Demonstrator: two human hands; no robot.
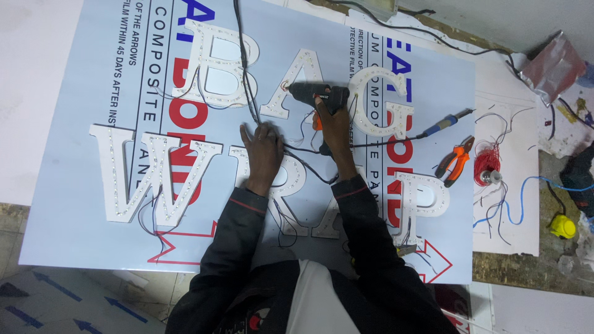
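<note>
My right hand [332,120] grips a black glue gun [317,94], its nozzle pointing left at a white channel letter with small lights [299,74]. My left hand [263,145] presses flat on the printed panel [80,80], fingers on thin black wires [249,80] that run between the letters. More white lit letters lie around: one at upper left [213,62], a wide one at lower left [148,173], a round one on the right [380,99]. Both dark sleeves cover parts of the lower row of letters.
A blue-handled soldering iron [442,124], orange pliers [455,159] and a red wire spool [487,162] lie to the right. A yellow roll [562,226] and blue wire [526,192] sit further right. A foil packet [554,65] rests at top right.
</note>
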